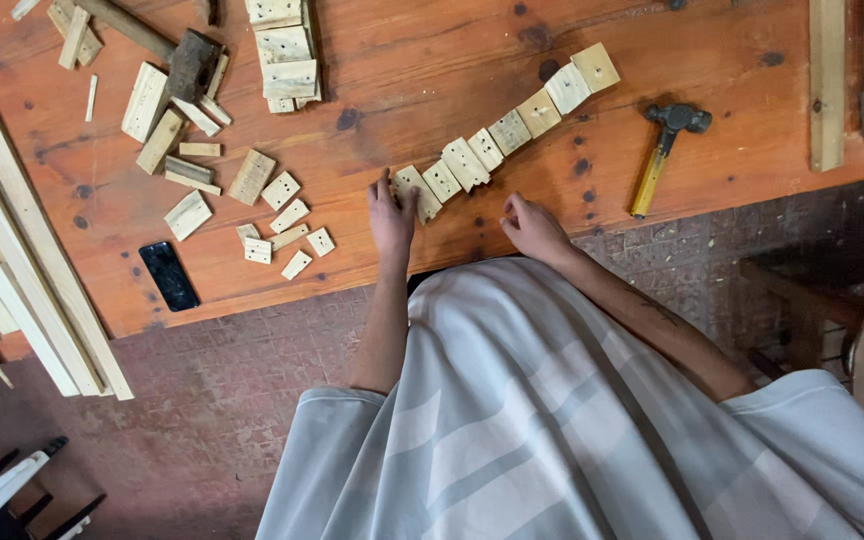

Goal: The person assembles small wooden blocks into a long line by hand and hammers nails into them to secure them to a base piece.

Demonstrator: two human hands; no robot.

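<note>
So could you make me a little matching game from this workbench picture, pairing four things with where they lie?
Things:
1. yellow-handled hammer
2. flat black phone
3. curved row of pale wooden blocks
4. long pale wooden slats

Places:
A. along the bench's left edge
B. running from the left hand up toward the right
C. right of the block row
D. near the bench's front edge, left of the hands

Pairs: 1-C, 2-D, 3-B, 4-A
</note>
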